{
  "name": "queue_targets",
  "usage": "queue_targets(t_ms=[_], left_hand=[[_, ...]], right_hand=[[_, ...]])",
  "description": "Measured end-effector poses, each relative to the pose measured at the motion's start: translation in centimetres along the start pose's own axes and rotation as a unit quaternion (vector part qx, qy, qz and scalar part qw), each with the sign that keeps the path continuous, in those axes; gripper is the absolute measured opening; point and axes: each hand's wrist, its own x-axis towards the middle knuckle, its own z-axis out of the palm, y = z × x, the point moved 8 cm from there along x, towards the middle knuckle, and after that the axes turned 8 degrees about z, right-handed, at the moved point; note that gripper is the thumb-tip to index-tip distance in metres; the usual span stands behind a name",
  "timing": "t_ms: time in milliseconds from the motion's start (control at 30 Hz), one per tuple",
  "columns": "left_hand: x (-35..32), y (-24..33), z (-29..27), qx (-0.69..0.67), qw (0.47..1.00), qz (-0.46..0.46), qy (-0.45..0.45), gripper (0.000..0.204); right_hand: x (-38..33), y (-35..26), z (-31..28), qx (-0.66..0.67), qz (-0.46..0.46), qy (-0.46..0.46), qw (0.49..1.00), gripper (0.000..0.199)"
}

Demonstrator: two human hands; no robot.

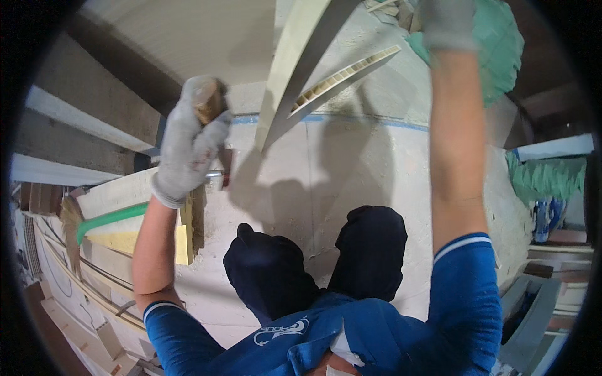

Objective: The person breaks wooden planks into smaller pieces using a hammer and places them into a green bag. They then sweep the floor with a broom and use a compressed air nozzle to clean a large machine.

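My left hand (188, 147), in a grey work glove, is raised and closed around the wooden handle of a hammer (210, 103); its dark metal head (224, 168) hangs below the fist. My right hand (446, 24), also gloved, is stretched up at the top of the picture and grips a long cream hollow-core plastic panel (295, 75) that slants down towards the middle. The panel's cut end shows its inner cells (345, 78). The hammer is just left of the panel, apart from it. My knees in dark trousers (313, 257) are below.
A pale rough wall or slab (364, 163) with a blue line across it fills the middle. Green sheeting (501, 44) hangs at upper right. Stacked boards, a green strip and panel offcuts (119, 232) lie at left. More boards and a blue container (545, 219) are at right.
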Motion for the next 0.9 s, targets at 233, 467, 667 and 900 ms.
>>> queue_targets(t_ms=[233,467,667,900], left_hand=[[2.5,6.3,13.8,-0.051,0.996,0.035,-0.059,0.033],[2.8,13.7,21.6,0.185,0.906,0.366,-0.109,0.063],[15.7,7.1,2.5,0.053,0.960,0.176,0.212,0.073],[22.3,1.4,7.6,-0.360,0.930,-0.019,-0.078,0.058]], right_hand=[[-33.1,4.3,-2.0,-0.019,0.596,-0.371,0.712,0.038],[-35.5,4.9,-5.9,0.463,0.693,0.100,0.544,0.022],[-39.9,11.1,-12.1,0.424,0.748,0.060,0.507,0.012],[-35.8,7.9,-19.6,0.300,0.692,0.119,0.645,0.030]])
